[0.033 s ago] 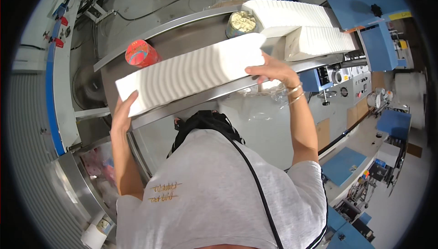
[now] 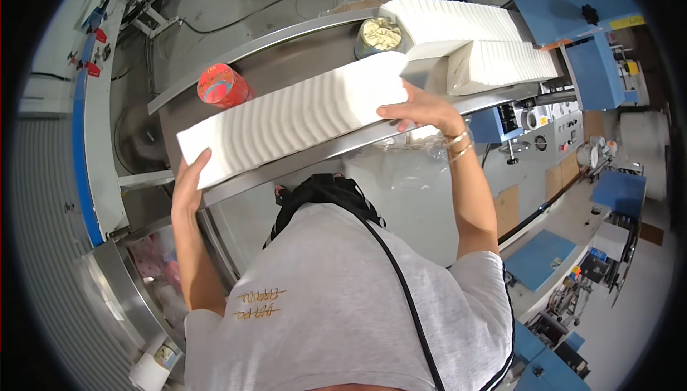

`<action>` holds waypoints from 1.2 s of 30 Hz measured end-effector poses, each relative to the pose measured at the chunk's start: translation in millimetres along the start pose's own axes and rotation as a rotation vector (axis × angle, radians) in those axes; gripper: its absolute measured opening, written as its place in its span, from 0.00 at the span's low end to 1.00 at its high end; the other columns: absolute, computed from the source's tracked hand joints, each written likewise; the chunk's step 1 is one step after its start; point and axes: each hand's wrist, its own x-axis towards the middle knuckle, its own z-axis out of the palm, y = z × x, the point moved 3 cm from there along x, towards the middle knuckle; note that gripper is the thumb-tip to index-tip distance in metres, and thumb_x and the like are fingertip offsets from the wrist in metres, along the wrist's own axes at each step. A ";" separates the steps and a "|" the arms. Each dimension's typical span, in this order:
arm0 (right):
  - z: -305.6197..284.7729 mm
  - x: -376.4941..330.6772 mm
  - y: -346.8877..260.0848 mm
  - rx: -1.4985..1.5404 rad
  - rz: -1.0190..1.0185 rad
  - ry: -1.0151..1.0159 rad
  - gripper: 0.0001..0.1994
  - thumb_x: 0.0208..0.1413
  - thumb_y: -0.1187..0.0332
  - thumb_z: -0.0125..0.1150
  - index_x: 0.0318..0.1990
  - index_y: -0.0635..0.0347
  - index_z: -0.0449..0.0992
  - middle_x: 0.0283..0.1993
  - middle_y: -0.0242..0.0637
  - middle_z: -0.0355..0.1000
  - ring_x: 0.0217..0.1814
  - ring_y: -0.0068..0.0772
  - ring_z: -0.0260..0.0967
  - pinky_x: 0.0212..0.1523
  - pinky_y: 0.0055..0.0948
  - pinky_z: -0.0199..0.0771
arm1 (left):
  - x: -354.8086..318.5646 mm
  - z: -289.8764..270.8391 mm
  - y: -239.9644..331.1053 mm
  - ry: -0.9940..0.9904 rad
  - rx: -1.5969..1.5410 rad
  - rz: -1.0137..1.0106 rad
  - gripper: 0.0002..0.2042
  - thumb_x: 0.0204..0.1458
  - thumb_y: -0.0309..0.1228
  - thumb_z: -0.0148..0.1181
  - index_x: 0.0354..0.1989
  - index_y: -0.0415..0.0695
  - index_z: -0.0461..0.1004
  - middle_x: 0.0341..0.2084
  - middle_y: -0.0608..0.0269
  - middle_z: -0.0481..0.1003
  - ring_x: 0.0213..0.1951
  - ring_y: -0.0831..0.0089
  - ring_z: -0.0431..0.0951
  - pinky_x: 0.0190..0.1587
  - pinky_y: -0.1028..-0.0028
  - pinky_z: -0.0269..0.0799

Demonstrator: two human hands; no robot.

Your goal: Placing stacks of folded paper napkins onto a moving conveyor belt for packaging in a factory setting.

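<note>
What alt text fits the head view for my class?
A person's left hand and right hand hold opposite ends of a long white stack at a metal worktable; a red cylinder and two white piles sit nearby.

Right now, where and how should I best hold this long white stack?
Likely by both ends, coming from the near side: left hand at its left end, right hand at its right, pressing inward. The white stack is long and narrow, and its ridged surface suggests many separate layers, so end pressure should keep them together.
</note>
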 end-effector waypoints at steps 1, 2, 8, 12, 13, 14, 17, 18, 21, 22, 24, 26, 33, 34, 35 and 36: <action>7.3 6.1 -7.7 -0.022 -0.025 -0.063 0.49 0.40 0.42 0.68 0.66 0.59 0.53 0.44 0.37 0.74 0.22 0.17 0.70 0.16 0.13 0.57 | 1.3 -19.9 -6.5 0.013 -0.003 0.005 0.33 0.56 0.33 0.60 0.67 0.36 0.52 0.62 0.57 0.61 0.63 0.67 0.61 0.64 0.70 0.53; 14.4 11.7 -13.2 -0.042 -0.045 -0.120 0.50 0.40 0.43 0.68 0.67 0.58 0.52 0.44 0.37 0.74 0.22 0.18 0.70 0.17 0.13 0.58 | 5.6 -39.0 -15.4 0.021 -0.002 -0.002 0.35 0.56 0.34 0.60 0.67 0.35 0.50 0.63 0.57 0.59 0.64 0.67 0.59 0.65 0.70 0.51; 26.5 51.1 -17.6 -0.175 -0.072 -0.172 0.65 0.37 0.37 0.66 0.69 0.74 0.34 0.43 0.47 0.74 0.27 0.23 0.73 0.21 0.20 0.65 | -7.3 -58.0 -5.8 0.060 0.004 -0.008 0.35 0.55 0.37 0.62 0.66 0.34 0.53 0.61 0.57 0.63 0.62 0.68 0.62 0.63 0.71 0.55; 8.6 34.4 -27.9 -0.220 -0.051 -0.145 0.56 0.37 0.32 0.64 0.63 0.70 0.52 0.48 0.41 0.74 0.31 0.23 0.74 0.22 0.18 0.66 | -3.6 -50.2 -6.4 0.046 0.017 0.025 0.37 0.54 0.37 0.63 0.67 0.34 0.51 0.63 0.57 0.60 0.63 0.67 0.59 0.65 0.72 0.49; 3.1 31.2 -28.5 -0.254 -0.039 -0.147 0.57 0.37 0.31 0.64 0.64 0.71 0.51 0.51 0.44 0.73 0.36 0.30 0.75 0.27 0.21 0.71 | -3.2 -44.8 -8.2 0.044 0.007 0.045 0.37 0.54 0.37 0.63 0.67 0.35 0.51 0.63 0.57 0.59 0.64 0.67 0.58 0.65 0.72 0.48; -2.4 30.1 -26.9 -0.290 -0.026 -0.150 0.59 0.37 0.30 0.64 0.65 0.71 0.50 0.53 0.48 0.72 0.42 0.36 0.76 0.33 0.25 0.76 | -5.7 -37.4 -6.7 0.053 0.007 0.068 0.38 0.53 0.37 0.64 0.68 0.36 0.50 0.64 0.57 0.58 0.65 0.67 0.57 0.66 0.72 0.47; -23.9 28.9 -15.8 -0.550 -0.035 0.175 0.62 0.34 0.27 0.63 0.66 0.73 0.51 0.58 0.57 0.66 0.57 0.51 0.65 0.53 0.36 0.68 | -10.2 -29.1 -1.9 0.077 0.055 0.107 0.39 0.51 0.37 0.65 0.67 0.35 0.51 0.63 0.56 0.59 0.64 0.67 0.57 0.66 0.72 0.46; -28.1 27.1 -12.5 -0.666 -0.043 0.346 0.63 0.33 0.26 0.63 0.66 0.73 0.52 0.61 0.62 0.63 0.65 0.58 0.60 0.62 0.42 0.63 | -9.6 -29.8 -3.9 0.093 0.056 0.119 0.39 0.51 0.37 0.65 0.67 0.35 0.51 0.63 0.55 0.60 0.64 0.67 0.58 0.66 0.72 0.46; -9.2 30.2 -68.3 -0.497 -0.401 0.478 0.40 0.53 0.46 0.62 0.63 0.72 0.60 0.61 0.52 0.66 0.64 0.43 0.63 0.62 0.35 0.63 | -5.2 -29.6 -7.7 0.113 0.062 0.183 0.37 0.50 0.36 0.65 0.65 0.34 0.54 0.59 0.55 0.64 0.60 0.67 0.62 0.63 0.71 0.52; 9.5 39.6 -86.9 -0.595 -0.615 0.616 0.38 0.52 0.44 0.62 0.60 0.70 0.65 0.56 0.51 0.71 0.60 0.46 0.68 0.60 0.36 0.66 | -8.8 -22.1 0.2 0.102 0.051 0.169 0.36 0.50 0.36 0.65 0.64 0.34 0.54 0.58 0.55 0.65 0.60 0.67 0.64 0.63 0.71 0.53; 48.8 84.8 -113.3 -0.535 -0.724 0.500 0.41 0.50 0.39 0.61 0.61 0.66 0.66 0.52 0.53 0.73 0.57 0.49 0.70 0.57 0.35 0.68 | -12.7 -16.4 6.1 0.096 0.029 0.158 0.35 0.50 0.35 0.65 0.64 0.35 0.55 0.57 0.54 0.67 0.58 0.66 0.65 0.61 0.71 0.56; 99.0 118.9 -145.1 -0.635 -0.495 0.403 0.43 0.45 0.34 0.61 0.57 0.64 0.69 0.48 0.53 0.74 0.52 0.49 0.73 0.51 0.34 0.71 | -12.3 -19.8 0.7 0.125 -0.018 0.104 0.34 0.51 0.35 0.65 0.63 0.36 0.55 0.56 0.53 0.67 0.58 0.66 0.66 0.61 0.70 0.56; 192.7 189.7 -165.5 -0.805 -0.574 0.098 0.38 0.36 0.36 0.68 0.48 0.59 0.72 0.38 0.47 0.77 0.40 0.42 0.76 0.42 0.30 0.74 | -11.2 -21.9 1.9 0.127 0.037 0.133 0.40 0.46 0.41 0.70 0.63 0.38 0.54 0.56 0.55 0.66 0.58 0.66 0.65 0.60 0.68 0.57; 194.3 191.5 -165.0 -0.733 -0.658 0.172 0.35 0.37 0.41 0.71 0.46 0.59 0.73 0.38 0.46 0.77 0.39 0.41 0.75 0.43 0.28 0.74 | -13.1 -18.8 6.4 0.104 0.029 0.146 0.41 0.45 0.42 0.70 0.63 0.38 0.54 0.57 0.55 0.66 0.58 0.66 0.65 0.60 0.67 0.57; 193.3 192.9 -164.6 -0.659 -0.739 0.250 0.31 0.38 0.46 0.73 0.45 0.59 0.73 0.38 0.45 0.77 0.38 0.40 0.75 0.43 0.26 0.74 | -11.4 -22.0 1.6 0.102 0.025 0.150 0.41 0.45 0.42 0.70 0.63 0.38 0.54 0.57 0.55 0.66 0.58 0.66 0.65 0.60 0.67 0.57; 193.5 197.7 -163.7 -0.662 -0.737 0.262 0.31 0.38 0.46 0.73 0.45 0.59 0.73 0.38 0.45 0.77 0.38 0.40 0.75 0.43 0.26 0.74 | -8.3 -25.0 -5.3 0.105 0.022 0.187 0.39 0.46 0.41 0.70 0.62 0.38 0.56 0.55 0.57 0.67 0.57 0.67 0.67 0.59 0.68 0.59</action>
